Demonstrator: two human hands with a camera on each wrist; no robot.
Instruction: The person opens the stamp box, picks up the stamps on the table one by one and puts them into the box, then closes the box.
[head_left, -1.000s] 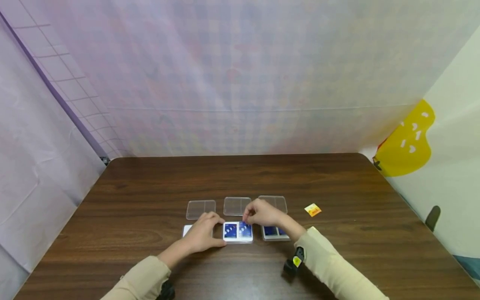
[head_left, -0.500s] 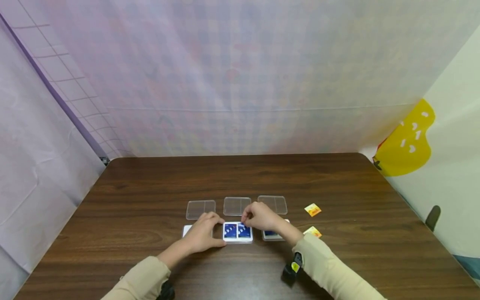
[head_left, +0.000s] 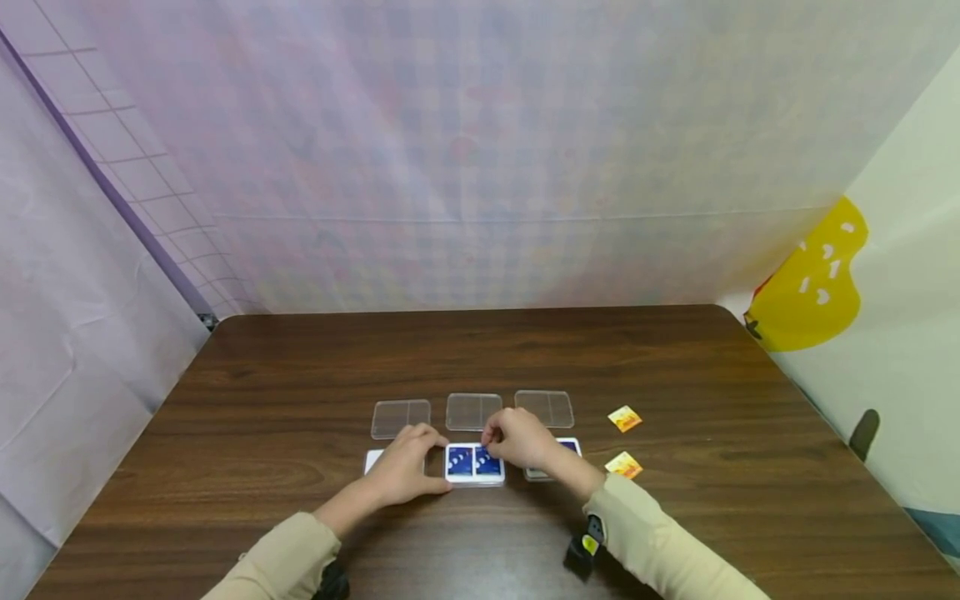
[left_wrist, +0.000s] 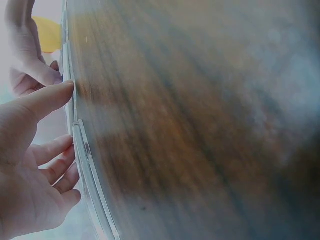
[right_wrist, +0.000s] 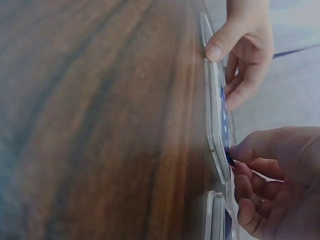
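Between the left case [head_left: 373,460] and the right case [head_left: 571,446] on the tabletop [head_left: 300,375], I see the middle case [head_left: 475,481] bearing two blue cards [head_left: 461,462]. The right hand [head_left: 521,437] pinches the right-hand card at its far side; the left hand [head_left: 406,469] grips the case's left end, thumb near, fingers far. Three clear panels [head_left: 468,412] lie in a row beyond, two orange cards [head_left: 624,418] to the right.

Left hand [head_left: 405,468]: thumb and fingers spread apart. Right hand [head_left: 521,437]: thumb and forefinger pinch together. Forearms [head_left: 573,472] angle inward.
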